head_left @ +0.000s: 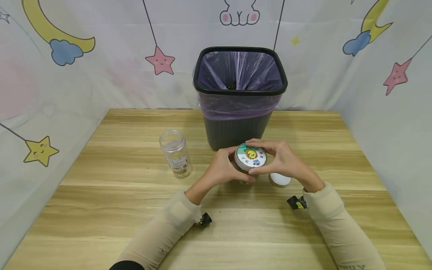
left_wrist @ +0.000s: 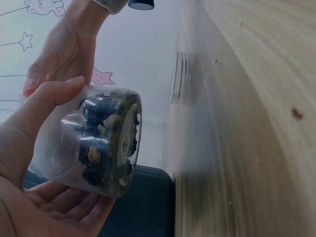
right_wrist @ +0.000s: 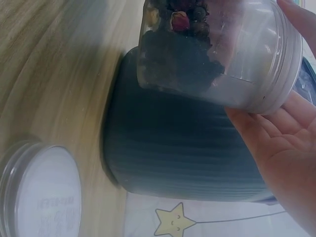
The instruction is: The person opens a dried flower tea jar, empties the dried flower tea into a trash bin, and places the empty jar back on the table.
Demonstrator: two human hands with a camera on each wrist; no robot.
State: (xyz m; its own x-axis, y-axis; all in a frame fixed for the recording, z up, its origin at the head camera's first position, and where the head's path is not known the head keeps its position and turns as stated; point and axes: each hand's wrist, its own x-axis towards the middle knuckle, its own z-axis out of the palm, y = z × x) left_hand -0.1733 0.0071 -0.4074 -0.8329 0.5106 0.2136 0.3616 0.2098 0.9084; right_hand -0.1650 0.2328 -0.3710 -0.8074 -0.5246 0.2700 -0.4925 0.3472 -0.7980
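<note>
A clear plastic jar holds dark dried pieces and dried flower buds, gathered near its base. My left hand grips the jar's body, thumb on one side and fingers on the other. Over its top sits a round lid with a green-and-white printed label. My right hand holds the lid by its rim between thumb and fingers. Both wrist views show the jar raised off the table. Close by my right hand, a second lid with a white face lies on the wood.
To the left stands a taller lidless clear jar with a printed label and a little residue at the bottom. A dark bin lined with a purple bag stands behind my hands. The wooden table meets patterned cloth walls.
</note>
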